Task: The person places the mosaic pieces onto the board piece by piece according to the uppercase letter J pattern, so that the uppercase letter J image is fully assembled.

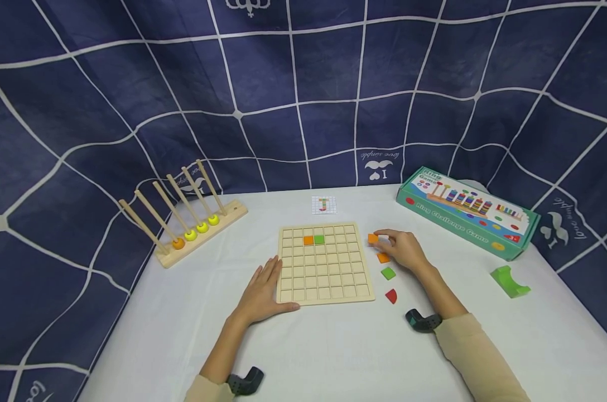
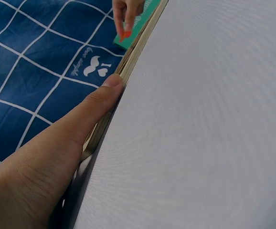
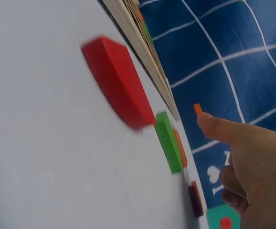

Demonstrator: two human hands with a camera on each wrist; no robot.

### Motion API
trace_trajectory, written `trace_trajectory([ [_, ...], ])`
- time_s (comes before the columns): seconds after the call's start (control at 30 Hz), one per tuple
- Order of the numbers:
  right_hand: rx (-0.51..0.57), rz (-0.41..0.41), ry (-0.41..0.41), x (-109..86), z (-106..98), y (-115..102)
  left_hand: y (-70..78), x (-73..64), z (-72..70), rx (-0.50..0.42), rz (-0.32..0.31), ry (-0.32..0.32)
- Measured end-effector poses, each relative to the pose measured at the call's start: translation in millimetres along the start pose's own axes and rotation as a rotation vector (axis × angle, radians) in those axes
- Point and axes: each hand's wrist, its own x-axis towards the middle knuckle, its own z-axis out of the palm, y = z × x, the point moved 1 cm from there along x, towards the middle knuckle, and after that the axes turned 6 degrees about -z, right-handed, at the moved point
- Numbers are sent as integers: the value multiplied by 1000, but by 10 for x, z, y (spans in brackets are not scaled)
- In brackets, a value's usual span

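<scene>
A wooden grid board lies mid-table, with an orange square tile and a green square tile side by side in its upper cells. My left hand rests against the board's lower left corner, fingers extended along the left side and thumb at the near edge. Right of the board, my right hand pinches another orange square tile between thumb and fingertips, raised off the table. Below that hand lie an orange tile, a green tile and a red quarter-round piece.
A small pattern card lies behind the board. To the left stands a wooden peg rack with yellow and orange beads. A green game box and a green curved block are at the right.
</scene>
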Motion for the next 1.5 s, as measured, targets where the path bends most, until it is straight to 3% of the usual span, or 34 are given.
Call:
trace_trajectory([
  [0.17, -10, -47, 2, 54, 87, -153, -2, 0, -2, 0, -7, -2],
  [0.7, 1, -75, -52, 302, 529, -528, 9, 5, -3, -7, -17, -14],
  [1.03, -4, -51, -44, 459, 693, -602, -9, 6, 10, 0, -25, -39],
  [1.5, 2, -43, -81, 494, 725, -620, -6, 9, 8, -2, -23, -31],
])
